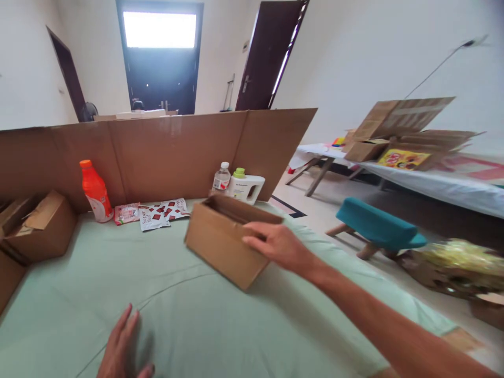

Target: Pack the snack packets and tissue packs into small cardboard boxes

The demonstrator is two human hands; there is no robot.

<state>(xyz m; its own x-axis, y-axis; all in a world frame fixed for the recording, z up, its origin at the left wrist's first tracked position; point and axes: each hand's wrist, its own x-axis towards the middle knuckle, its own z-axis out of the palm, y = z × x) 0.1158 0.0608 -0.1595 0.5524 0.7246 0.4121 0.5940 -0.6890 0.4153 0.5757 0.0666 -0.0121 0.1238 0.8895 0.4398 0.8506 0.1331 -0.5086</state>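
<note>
My right hand [277, 245] is closed on the near right edge of an open-topped brown cardboard box [220, 242]. The box sits tilted or raised a little over the green cloth [169, 310]; whether its base touches the cloth I cannot tell. Its inside is mostly hidden. Low in the view, my left hand [123, 346] is held over the cloth with fingers apart and nothing in it. Behind the box stand a clear bottle with a white cap [221, 177] and a white jug with a green cap [247, 186].
An orange bottle [95, 193], a pink packet [126, 213] and silver-white packets [155, 217] lie along a cardboard panel [177, 152]. More cardboard boxes [43, 231] stand at left. Off to the right are a teal-topped stool [376, 223] and a table with boxes [425, 181].
</note>
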